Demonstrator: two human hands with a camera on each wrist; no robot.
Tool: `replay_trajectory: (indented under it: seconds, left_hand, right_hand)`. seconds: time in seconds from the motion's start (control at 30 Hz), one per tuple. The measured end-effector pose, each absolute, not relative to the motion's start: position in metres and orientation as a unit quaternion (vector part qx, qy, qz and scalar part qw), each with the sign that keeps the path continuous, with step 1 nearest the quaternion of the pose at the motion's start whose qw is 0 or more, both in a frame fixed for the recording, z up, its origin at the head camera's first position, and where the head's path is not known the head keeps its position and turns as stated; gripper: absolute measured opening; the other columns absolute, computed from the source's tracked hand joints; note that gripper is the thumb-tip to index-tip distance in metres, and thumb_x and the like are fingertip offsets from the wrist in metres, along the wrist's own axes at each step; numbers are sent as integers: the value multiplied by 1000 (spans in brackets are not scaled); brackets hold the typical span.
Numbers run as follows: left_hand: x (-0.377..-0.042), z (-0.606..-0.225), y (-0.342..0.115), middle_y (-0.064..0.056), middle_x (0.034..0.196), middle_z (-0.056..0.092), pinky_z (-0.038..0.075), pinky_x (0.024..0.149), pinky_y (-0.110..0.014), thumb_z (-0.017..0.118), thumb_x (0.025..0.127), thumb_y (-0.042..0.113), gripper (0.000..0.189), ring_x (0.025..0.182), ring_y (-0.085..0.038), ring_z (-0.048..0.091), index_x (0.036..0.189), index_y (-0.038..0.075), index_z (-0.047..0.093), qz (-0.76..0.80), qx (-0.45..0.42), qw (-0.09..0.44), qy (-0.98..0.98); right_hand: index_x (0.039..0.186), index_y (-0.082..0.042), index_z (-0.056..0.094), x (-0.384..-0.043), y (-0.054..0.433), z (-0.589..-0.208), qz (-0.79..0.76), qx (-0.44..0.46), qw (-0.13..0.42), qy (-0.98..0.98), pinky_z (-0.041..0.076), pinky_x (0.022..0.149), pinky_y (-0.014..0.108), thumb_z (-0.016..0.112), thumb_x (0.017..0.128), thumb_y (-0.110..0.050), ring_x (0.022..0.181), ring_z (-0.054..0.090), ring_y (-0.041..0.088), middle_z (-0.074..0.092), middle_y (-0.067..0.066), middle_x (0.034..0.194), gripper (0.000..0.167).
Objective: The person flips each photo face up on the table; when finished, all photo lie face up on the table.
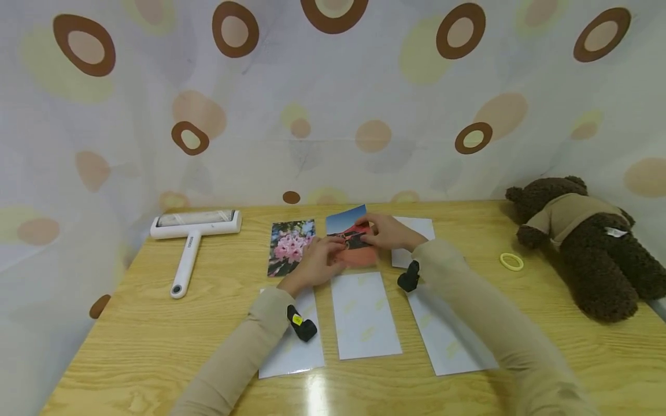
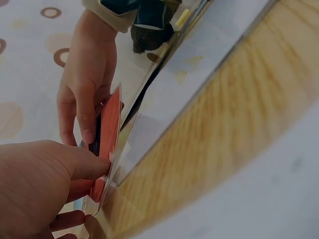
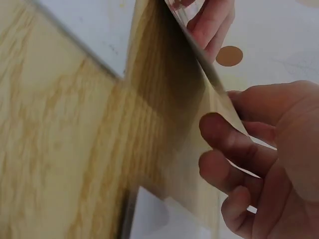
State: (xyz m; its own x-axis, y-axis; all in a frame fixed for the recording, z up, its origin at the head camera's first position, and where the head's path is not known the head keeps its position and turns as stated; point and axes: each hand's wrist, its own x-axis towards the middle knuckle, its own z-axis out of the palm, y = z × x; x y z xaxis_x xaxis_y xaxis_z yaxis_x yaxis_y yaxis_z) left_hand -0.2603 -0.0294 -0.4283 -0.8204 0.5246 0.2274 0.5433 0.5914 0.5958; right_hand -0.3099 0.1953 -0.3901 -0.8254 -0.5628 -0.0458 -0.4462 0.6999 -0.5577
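Both hands hold a photo print with blue sky at the top and red-orange ground below. The print is raised and tilted off the table at the back. My left hand pinches its left side, thumb on the picture face in the left wrist view. At the right edge, my right hand pinches it between thumb and fingers; the right wrist view shows fingertips at its back. To the left lies a pink flower photo, partly behind the left hand. A white card lies face down in front.
More white face-down cards lie under the right forearm, at the back right and under the left wrist. A white lint roller lies at the left. On the right are a yellow ring and a brown teddy bear. A patterned curtain stands behind the table.
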Motion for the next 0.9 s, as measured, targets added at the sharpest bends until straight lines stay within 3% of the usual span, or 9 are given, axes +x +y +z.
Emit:
replay_trajectory:
  seconds: [0.2,0.3,0.43,0.57,0.9]
  left_hand:
    - [-257,-431,-28,-10,139,52,31,87,-46,66,89,20,39,116,-31,43,125,5,63,-306,-291,14,-906]
    - [-255,-432,-26,-9,139,52,30,86,-46,63,90,21,39,116,-31,42,126,5,63,-292,-288,17,-912]
    - [-253,-432,-23,-9,138,52,29,85,-45,62,91,22,39,115,-31,41,126,5,63,-284,-285,20,-915]
    - [-252,-432,-24,-7,139,52,28,82,-42,63,91,23,39,112,-29,41,126,7,63,-284,-279,18,-917]
    - [-251,-423,-18,-10,127,59,32,89,-51,64,87,10,28,110,-31,47,114,6,68,-349,-278,91,-890]
  right_hand:
    - [135,-8,52,-312,193,-397,-227,-265,117,930,45,71,33,58,97,-19,92,64,27,60,18,126,40]
    - [135,-9,53,-313,193,-399,-211,-264,119,934,42,70,32,58,97,-19,82,59,23,58,16,127,40]
    - [135,-10,53,-313,192,-398,-178,-250,125,944,38,65,30,59,96,-21,66,47,16,63,13,104,41]
    - [137,-9,51,-312,188,-395,-145,-229,131,954,36,60,30,59,95,-24,60,43,15,58,7,79,45]
    - [137,-2,44,-309,208,-394,-185,-210,120,952,37,58,27,53,98,-22,59,43,13,54,5,74,46]
